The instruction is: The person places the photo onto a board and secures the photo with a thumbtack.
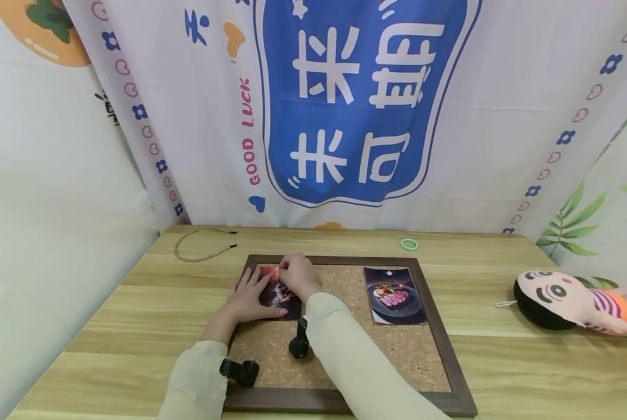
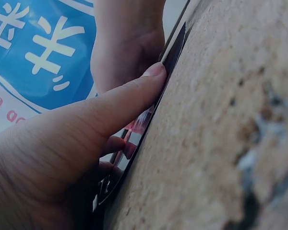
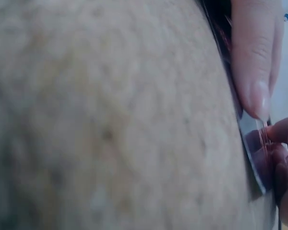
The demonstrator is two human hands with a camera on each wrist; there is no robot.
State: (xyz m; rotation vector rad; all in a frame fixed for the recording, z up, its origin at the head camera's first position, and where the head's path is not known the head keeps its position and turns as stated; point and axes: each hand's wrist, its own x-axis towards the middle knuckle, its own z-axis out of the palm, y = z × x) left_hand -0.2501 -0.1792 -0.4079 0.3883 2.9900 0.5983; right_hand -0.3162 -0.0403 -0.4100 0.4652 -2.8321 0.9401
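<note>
In the head view a dark photo card [image 1: 278, 294] with red and orange patches lies on the cork board [image 1: 340, 350], in its upper left corner. My left hand [image 1: 247, 296] spreads over the card's left side with fingers straight, its thumb pressing near the lower edge. At the card's top edge, my right hand [image 1: 299, 274] has its fingers curled and pinched together; whatever small thing sits between them is hidden. The left wrist view shows the left thumb [image 2: 139, 93] on the card's edge. In the right wrist view the card's glossy edge [image 3: 257, 153] stands slightly off the cork.
A food photo [image 1: 394, 296] lies at the board's upper right, with a small white dot near its top. Brown wooden frame [image 1: 439, 350] edges the board. Around it are a cord [image 1: 192, 258], a green ring [image 1: 409, 244] and a plush doll [image 1: 576, 300].
</note>
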